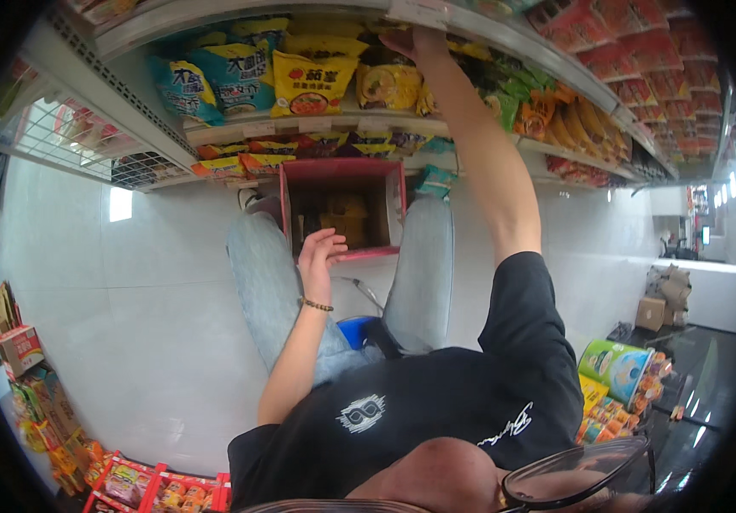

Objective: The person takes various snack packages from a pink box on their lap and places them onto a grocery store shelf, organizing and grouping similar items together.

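Observation:
My right hand [412,44] reaches up to the shelf, above a row of yellow snack bags [389,86]. A finger or thumb points out to the left; the shelf edge and label strip cover part of the hand, and I see nothing held in it. My left hand [320,255] is at the near rim of a pink-edged cardboard box [392,184], its fingers loosely bent and apart, holding nothing. The box stands between my knees, with some brown items [344,214] in its shadowed inside.
Teal bags [235,77] and a large yellow bag [315,83] stand left on the shelf. Smaller packets [265,162] line the lower shelf. Orange and green bags [547,111] are to the right. A wire rack [86,141] juts out at left. Red display boxes [158,490] sit behind me.

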The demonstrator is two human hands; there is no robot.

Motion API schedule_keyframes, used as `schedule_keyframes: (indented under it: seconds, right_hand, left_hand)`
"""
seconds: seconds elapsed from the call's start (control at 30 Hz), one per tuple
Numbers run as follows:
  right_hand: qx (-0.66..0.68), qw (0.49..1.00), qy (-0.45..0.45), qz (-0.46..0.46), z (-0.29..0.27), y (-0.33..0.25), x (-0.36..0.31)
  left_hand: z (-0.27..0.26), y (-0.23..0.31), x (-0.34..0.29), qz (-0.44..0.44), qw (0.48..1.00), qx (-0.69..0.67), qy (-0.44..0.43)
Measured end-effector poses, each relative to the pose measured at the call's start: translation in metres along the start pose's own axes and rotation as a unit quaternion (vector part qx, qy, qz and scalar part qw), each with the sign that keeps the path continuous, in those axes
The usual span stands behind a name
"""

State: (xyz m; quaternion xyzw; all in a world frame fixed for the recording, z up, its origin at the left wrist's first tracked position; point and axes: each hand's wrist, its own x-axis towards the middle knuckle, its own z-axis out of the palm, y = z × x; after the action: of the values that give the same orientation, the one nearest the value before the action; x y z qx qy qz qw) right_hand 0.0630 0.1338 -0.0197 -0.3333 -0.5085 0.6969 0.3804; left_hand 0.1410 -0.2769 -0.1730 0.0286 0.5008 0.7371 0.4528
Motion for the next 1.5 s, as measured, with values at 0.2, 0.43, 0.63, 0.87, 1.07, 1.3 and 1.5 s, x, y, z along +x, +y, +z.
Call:
schedule_keyframes:
  seconds: [0.2,0.43,0.63,0.87,1.07,1.3,1.5]
  right_hand:
    - [-0.029,0.998,-0.041,0.022,-0.113,0.018,-0.114]
    - [0.049,0.938,0.270,0.210,-0.360,0.214,-0.231]
    - [0.120,0.863,0.399,0.286,-0.439,0.355,-0.277]
    - [0.079,0.827,0.446,0.333,-0.467,0.444,-0.220]
    - [-0.066,0.773,0.564,0.282,-0.505,0.479,-0.171]
    - [0.076,0.767,0.552,0.318,-0.523,0.518,-0.166]
    - [0.091,0.813,0.471,0.330,-0.522,0.498,-0.165]
  left_hand:
    - [0.008,-0.019,-0.003,-0.001,0.997,0.082,0.005]
    - [0.028,-0.058,-0.001,0.186,0.790,0.577,-0.091]
    - [0.022,-0.080,0.006,0.204,0.630,0.729,-0.174]
    - [0.021,-0.089,0.014,0.139,0.515,0.823,-0.198]
    - [0.013,-0.106,0.027,0.103,0.600,0.780,-0.145]
    - [-0.019,-0.113,0.025,-0.138,0.929,0.263,0.221]
    - [-0.018,-0.109,0.025,0.071,0.728,0.680,-0.050]
